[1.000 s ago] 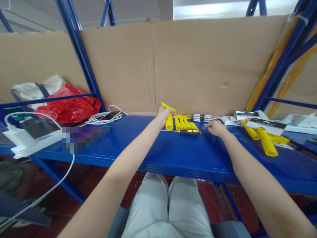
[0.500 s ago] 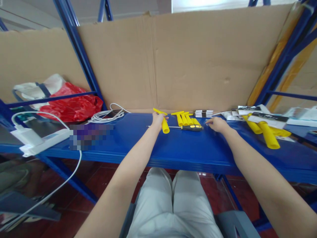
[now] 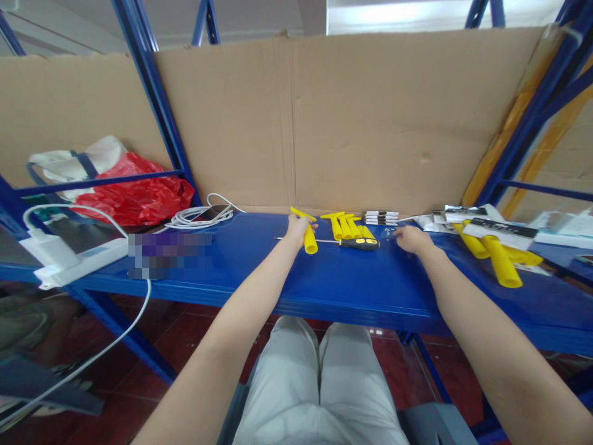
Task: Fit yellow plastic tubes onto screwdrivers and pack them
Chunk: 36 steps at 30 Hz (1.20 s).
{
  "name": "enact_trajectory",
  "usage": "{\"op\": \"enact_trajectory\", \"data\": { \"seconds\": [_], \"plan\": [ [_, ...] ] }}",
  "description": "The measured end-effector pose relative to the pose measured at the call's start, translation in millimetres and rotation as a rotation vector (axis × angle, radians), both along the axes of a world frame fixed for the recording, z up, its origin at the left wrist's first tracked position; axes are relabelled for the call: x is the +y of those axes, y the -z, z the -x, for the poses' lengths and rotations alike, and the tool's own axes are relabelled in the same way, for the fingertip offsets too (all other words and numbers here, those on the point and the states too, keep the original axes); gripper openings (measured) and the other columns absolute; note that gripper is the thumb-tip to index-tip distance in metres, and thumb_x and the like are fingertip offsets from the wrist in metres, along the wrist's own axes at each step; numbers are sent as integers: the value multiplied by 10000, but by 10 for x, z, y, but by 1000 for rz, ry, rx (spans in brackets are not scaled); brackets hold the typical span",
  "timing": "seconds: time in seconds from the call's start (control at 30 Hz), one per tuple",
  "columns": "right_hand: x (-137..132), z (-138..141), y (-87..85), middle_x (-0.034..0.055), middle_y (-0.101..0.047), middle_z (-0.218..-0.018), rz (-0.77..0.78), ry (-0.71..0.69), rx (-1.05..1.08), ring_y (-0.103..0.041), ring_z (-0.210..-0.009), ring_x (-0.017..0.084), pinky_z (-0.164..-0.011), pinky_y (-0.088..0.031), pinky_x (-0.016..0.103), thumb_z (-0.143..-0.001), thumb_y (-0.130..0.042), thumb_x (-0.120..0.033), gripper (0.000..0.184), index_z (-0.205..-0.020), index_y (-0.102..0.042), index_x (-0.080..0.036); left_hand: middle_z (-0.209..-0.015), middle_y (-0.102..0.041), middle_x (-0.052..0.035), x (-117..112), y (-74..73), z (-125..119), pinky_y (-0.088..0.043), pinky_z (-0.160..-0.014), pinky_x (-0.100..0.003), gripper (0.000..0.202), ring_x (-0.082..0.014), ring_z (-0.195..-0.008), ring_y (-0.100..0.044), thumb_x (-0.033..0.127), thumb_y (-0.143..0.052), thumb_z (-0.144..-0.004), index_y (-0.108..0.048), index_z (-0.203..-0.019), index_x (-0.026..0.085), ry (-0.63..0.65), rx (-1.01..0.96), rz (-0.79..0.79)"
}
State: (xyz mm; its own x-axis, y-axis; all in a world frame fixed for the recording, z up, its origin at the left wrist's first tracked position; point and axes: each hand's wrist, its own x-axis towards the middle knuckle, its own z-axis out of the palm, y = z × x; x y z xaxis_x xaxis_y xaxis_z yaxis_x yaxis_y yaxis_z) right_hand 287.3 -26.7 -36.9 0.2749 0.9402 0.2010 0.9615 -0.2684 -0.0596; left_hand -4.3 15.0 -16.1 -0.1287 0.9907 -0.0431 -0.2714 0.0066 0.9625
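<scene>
At the blue bench (image 3: 338, 278) | your left hand (image 3: 295, 230) closed round a yellow T-shaped piece (image 3: 311, 240), long axis running toward you | your right hand (image 3: 412, 238), curled, contents unclear, nearer the small pale bits (image 3: 388, 231) just to its left

No lettering, brand or number legible. Dark printed-looking band on the flat white packet lying over yellow tubes (image 3: 501, 233), right: too small to read. Likewise the black-and-white flat packet behind it (image 3: 467, 214). Stack of small white pieces with dark middle bands (image 3: 381, 217): any marks unreadable. Long white plastic power strip (image 3: 102, 251), left: pale bluish patch on top, content blurred.
</scene>
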Motion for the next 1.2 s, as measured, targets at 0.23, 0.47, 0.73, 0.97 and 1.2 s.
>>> {"op": "enact_trajectory", "data": {
  "seconds": [0.23,0.47,0.73,0.97,1.2],
  "plan": [
    [44,-16,-11,60,-696,-1225,27,-106,19,-588,-1218,257,-1038,-439,381,-802,-502,-87,431,-1093,-777,-248,-824,-669,-49,2,-7,-2,-462,-541,-233,381,-106,-512,-612,-61,-572,-732,-538,-1047,150,-10,10,18],
    [-21,82,-11,55,-587,-1390,58,-67,-74,-466,-1336,325,-1075,-391,537,-827,-487,-136,457,-1163,-748,-303,-820,-678,-70,23,-4,-6,-468,-523,-232,363,-122,-534,-629,-67,-540,-750,-563,-1057,126,4,7,33],
    [26,130,60,80,-449,-1520,99,-50,-58,-359,-1421,315,-1095,-312,631,-918,-338,-159,527,-1353,-618,-258,-722,-629,-21,-6,-14,-16,-430,-473,-208,313,-102,-481,-589,-72,-515,-778,-576,-1008,131,35,-12,23],
    [90,140,98,109,-507,-1470,78,-48,-12,-421,-1388,310,-1093,-341,604,-895,-367,-143,532,-1357,-612,-238,-769,-651,-35,-10,-22,-13,-441,-471,-208,364,-95,-474,-587,-67,-545,-764,-554,-1065,136,32,10,33],
    [130,-51,64,155,-607,-1351,-120,-4,108,-544,-1279,332,-1032,-438,522,-880,-431,-151,482,-1305,-656,-184,-966,-666,-57,5,4,-6,-446,-461,-172,502,-72,-518,-610,-38,-527,-798,-438,-1245,174,14,203,-26]
  ]
}}
